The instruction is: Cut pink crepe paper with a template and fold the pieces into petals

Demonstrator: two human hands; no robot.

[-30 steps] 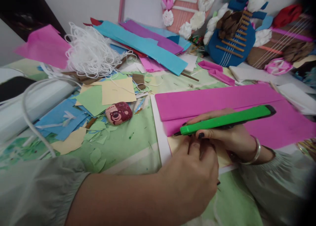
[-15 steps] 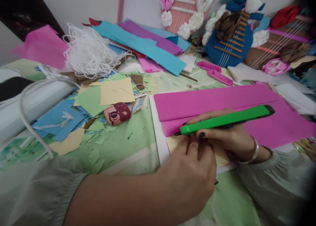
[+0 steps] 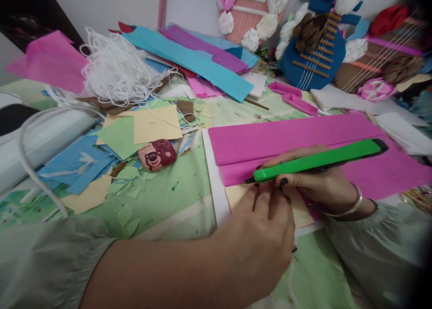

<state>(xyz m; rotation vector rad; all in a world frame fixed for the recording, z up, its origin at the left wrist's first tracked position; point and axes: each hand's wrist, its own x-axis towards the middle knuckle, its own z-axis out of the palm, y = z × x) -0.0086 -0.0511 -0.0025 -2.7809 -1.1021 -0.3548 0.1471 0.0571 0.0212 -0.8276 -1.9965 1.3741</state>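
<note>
My right hand (image 3: 312, 176) is closed around a long green pen-like tool (image 3: 317, 160) with a dark end. Its dark tip touches the lower left edge of a folded magenta sheet (image 3: 283, 135). Just below that tip, my left hand (image 3: 259, 237) presses with bent, spread fingers on a cream piece of paper (image 3: 300, 205). The cream piece overlaps the magenta sheet, and both lie over a white sheet (image 3: 211, 178). My left palm is hidden.
On the left lie paper scraps (image 3: 118, 135), a patterned maroon case (image 3: 157, 155) and tangled white cord (image 3: 114, 70). Cyan strips (image 3: 202, 68) lie behind. A blue paper instrument (image 3: 300, 59) leans at the back right.
My right hand and the green tool have moved slightly to the right along the edge of the magenta sheet. My left hand has stayed almost in place.
</note>
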